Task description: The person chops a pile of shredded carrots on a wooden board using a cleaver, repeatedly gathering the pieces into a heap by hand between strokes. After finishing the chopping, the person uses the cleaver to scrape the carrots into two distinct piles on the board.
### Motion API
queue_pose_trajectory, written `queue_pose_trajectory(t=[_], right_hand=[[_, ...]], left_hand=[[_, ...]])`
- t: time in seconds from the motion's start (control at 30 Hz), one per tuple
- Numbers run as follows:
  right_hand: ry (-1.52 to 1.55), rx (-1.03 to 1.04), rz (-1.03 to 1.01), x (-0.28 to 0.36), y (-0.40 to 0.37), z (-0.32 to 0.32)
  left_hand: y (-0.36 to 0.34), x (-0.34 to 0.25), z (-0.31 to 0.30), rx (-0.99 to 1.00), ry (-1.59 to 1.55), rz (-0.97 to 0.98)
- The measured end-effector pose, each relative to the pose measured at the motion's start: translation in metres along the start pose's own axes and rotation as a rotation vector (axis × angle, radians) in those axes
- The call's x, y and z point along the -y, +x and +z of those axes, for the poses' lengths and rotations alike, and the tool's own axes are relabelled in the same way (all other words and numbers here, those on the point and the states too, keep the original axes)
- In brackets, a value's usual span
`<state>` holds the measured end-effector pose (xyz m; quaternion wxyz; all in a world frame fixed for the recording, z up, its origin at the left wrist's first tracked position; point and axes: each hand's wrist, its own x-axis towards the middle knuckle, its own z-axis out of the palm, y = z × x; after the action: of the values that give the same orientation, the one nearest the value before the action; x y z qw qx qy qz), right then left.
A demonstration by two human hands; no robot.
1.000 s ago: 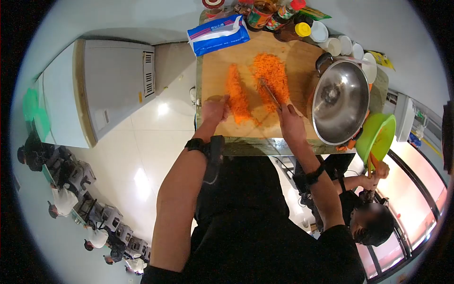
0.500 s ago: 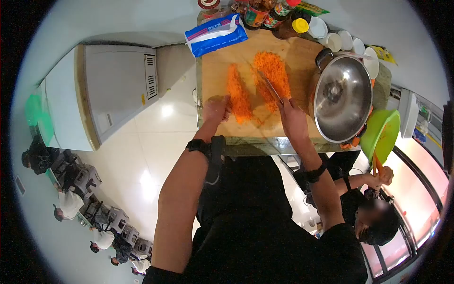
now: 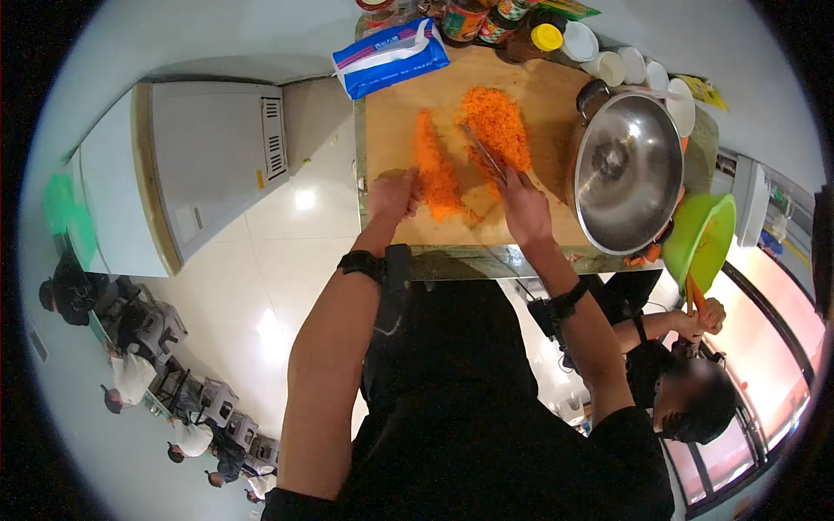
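My right hand (image 3: 526,210) is closed round the handle of a knife (image 3: 483,151). Its blade points up and left, along the left edge of a wide heap of finely chopped carrot (image 3: 497,117). A narrower strip of chopped carrot (image 3: 434,169) lies to the left on the wooden cutting board (image 3: 556,91). At that strip's left edge is my left hand (image 3: 393,195), fingers curled in; whether they pinch any carrot is hidden.
A large steel pot (image 3: 630,174) stands right of the board. Beyond are a blue tissue pack (image 3: 391,59), sauce bottles (image 3: 465,19) and white cups (image 3: 608,68). At right, another person's hands (image 3: 699,321) hold carrot over a green bowl (image 3: 699,239).
The knife and my right hand have shifted slightly left, toward the gap between the carrot heaps. My left hand stays beside the narrow strip. The whole view has moved a little.
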<state>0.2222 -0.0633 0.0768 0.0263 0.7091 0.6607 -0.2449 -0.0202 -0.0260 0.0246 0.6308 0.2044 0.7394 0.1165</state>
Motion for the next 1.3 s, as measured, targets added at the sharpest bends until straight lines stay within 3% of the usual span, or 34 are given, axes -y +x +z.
queue_pose_trajectory(t=[0.13, 0.2, 0.23, 0.3, 0.43, 0.5, 0.53, 0.6, 0.63, 0.7, 0.83, 0.9, 1.0, 1.1, 1.2, 1.23, 1.3], right_hand=[[0.051, -0.001, -0.011, -0.005, 0.001, -0.016], [0.1, -0.075, 0.022, -0.007, -0.014, -0.025], [0.099, -0.07, 0.015, -0.011, -0.018, -0.026], [0.045, -0.032, 0.008, -0.024, -0.025, -0.03], [-0.069, 0.007, -0.06, -0.036, -0.023, -0.026], [-0.053, -0.017, -0.09, -0.035, -0.019, -0.019], [-0.057, -0.009, -0.093, -0.028, -0.016, -0.017], [-0.145, -0.057, -0.137, -0.018, -0.006, -0.011], [-0.148, -0.055, -0.137, -0.02, -0.004, -0.008], [-0.097, -0.087, -0.1, -0.022, -0.001, -0.004], [-0.09, -0.062, -0.126, -0.019, -0.004, -0.012], [0.065, -0.162, -0.093, -0.019, -0.008, -0.008], [0.097, -0.093, -0.064, -0.031, -0.032, -0.01], [0.079, 0.02, 0.032, -0.044, -0.046, -0.007], [0.049, 0.156, 0.118, -0.041, -0.045, -0.022], [0.05, 0.154, 0.115, -0.044, -0.045, -0.02], [0.051, 0.015, -0.026, -0.055, -0.047, -0.016]], left_hand=[[0.009, -0.001, 0.0, 0.047, 0.106, 0.126], [0.004, 0.001, -0.004, 0.016, -0.039, -0.061], [0.004, 0.005, -0.005, 0.011, -0.046, -0.065], [0.007, 0.017, -0.002, 0.024, -0.018, 0.121], [0.028, 0.021, 0.001, 0.018, 0.169, 0.063], [0.031, 0.027, 0.0, 0.096, -0.324, -0.174], [0.018, 0.016, -0.002, 0.096, -0.33, -0.182], [-0.005, -0.002, -0.001, -0.085, 0.154, -0.001], [0.0, 0.004, 0.0, -0.083, 0.151, -0.003], [0.009, 0.017, -0.001, -0.121, 0.315, 0.242], [0.017, 0.021, 0.001, -0.016, 0.041, 0.085], [0.019, 0.017, -0.003, 0.125, -0.115, -0.041], [0.018, 0.014, 0.0, 0.094, -0.206, -0.128], [-0.006, -0.004, -0.001, 0.017, 0.057, 0.017], [0.001, 0.003, -0.001, 0.059, -0.204, -0.058], [0.006, 0.005, -0.002, 0.057, -0.204, -0.055], [0.008, 0.004, -0.003, 0.04, 0.084, -0.047]])
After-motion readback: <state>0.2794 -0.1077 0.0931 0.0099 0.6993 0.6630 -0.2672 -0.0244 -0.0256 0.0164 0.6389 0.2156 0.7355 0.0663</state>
